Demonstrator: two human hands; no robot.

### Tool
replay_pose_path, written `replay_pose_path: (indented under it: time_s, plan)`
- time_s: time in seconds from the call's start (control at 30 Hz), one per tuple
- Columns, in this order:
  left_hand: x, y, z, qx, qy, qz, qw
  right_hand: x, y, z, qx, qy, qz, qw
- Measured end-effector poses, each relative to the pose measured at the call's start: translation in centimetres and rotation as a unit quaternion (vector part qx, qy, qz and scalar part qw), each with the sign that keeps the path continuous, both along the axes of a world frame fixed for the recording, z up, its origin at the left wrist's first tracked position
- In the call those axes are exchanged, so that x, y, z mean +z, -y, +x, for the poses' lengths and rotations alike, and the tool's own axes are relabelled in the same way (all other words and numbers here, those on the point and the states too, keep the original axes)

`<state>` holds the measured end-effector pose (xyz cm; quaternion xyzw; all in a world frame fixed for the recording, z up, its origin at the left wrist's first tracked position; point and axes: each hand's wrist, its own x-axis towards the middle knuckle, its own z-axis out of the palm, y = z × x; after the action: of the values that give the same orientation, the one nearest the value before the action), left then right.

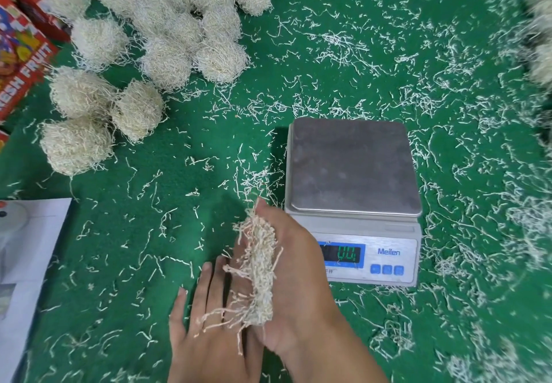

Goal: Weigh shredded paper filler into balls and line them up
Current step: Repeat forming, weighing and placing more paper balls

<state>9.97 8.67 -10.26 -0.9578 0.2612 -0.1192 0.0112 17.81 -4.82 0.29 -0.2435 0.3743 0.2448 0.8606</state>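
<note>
I see my right hand (294,272) curled round a wad of shredded paper (260,266), pressing it on my left hand (209,320), fingers straight and spread | scale (354,170) at 1 o'clock, pan bare | finished balls (143,54) at 10 o'clock | loose shreds across green mat (179,173)

Cream-white shredded paper strands (343,42) speckle a deep green surface (185,179), with pale cream, bristly paper balls (98,39) clustered at upper left. The scale (352,203) pairs a dull grey steel platter (352,164) with a silver-white body, a blue-framed display (343,252) showing green digits, blue lettering and three blue buttons (387,269). A red carton (21,57) carries white lettering and multicoloured fruit pictures. A white paper sheet (33,242) lies at left. The wad of filler (260,266) is beige.
</note>
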Motion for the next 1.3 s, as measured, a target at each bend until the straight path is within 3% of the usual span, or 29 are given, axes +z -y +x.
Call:
replay_pose_path:
  time_s: [0.13,0.23,0.4,0.53,0.63,0.8,0.97,1.03,1.17,1.2,1.3]
  plan:
    - [-1.2,1.0,-0.5,0.174,-0.059,-0.038,0.982,1.9,1.8,0.2,-0.024,-0.01,-0.009,1.0]
    - [-2.1,0.8,-1.0,0.185,-0.143,-0.051,0.971,3.2,3.2,1.1,-0.043,-0.009,-0.068,0.997]
    - [-1.7,0.6,-1.0,0.172,-0.176,-0.099,0.964,5.4,4.8,2.5,-0.07,-0.073,-0.161,0.982]
    - [-0.8,0.4,-0.8,0.144,-0.192,-0.106,0.965,7.7,5.4,2.4,-0.121,-0.079,-0.142,0.979]
    - [0.9,0.4,-0.6,0.148,-0.25,-0.122,0.949,9.8,5.7,1.5,-0.176,-0.084,-0.105,0.975]
    - [4.0,-0.4,0.3,0.128,-0.284,-0.194,0.93,13.8,6.4,0.3,-0.208,-0.058,-0.077,0.973]
    - [13.4,0.3,3.9,0.182,-0.323,-0.343,0.863,17.9,6.4,0.0,-0.2,-0.048,-0.088,0.975]
    - [18.7,2.1,5.1,0.178,-0.263,-0.429,0.846,20.0,6.5,0.3,-0.186,-0.04,-0.081,0.978]
    - [28.5,6.9,6.0,0.088,-0.182,-0.618,0.76,24.2,6.7,1.3,-0.15,0.002,-0.128,0.98]
    - [30.5,8.4,5.9,0.042,-0.174,-0.624,0.761,25.2,6.8,1.3,-0.127,0.019,-0.134,0.983]
    - [34.3,12.4,6.4,-0.032,-0.172,-0.562,0.808,26.7,7.4,0.7,-0.078,0.069,-0.115,0.988]
